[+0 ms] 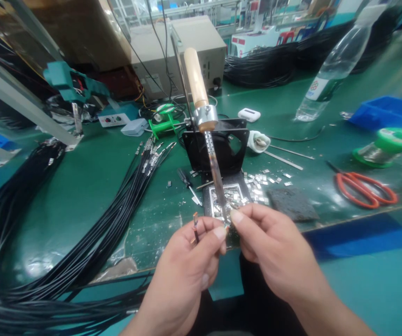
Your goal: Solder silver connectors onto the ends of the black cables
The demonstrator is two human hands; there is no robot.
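Observation:
My left hand (193, 261) is closed in a pinch on a thin black cable, whose stripped orange end (195, 220) sticks up past the index finger. Another small wire end shows at the thumb tip, right at the soldering iron's tip. The soldering iron (215, 168), with a wooden handle, is fixed pointing downward over the bench. My right hand (274, 242) is pinched shut just right of the tip; what its fingers hold is too small to make out. Beneath the iron, a framed tray (212, 205) carries small metal pieces.
A black fan (192, 154) stands behind the iron. Bundled black cables (116, 214) lie left, beside a screwdriver (185, 178). To the right are a dark sponge-like block (293, 204), red-handled scissors (365, 189), a solder spool (374, 153), a blue bin (390, 116) and a plastic bottle (341, 60).

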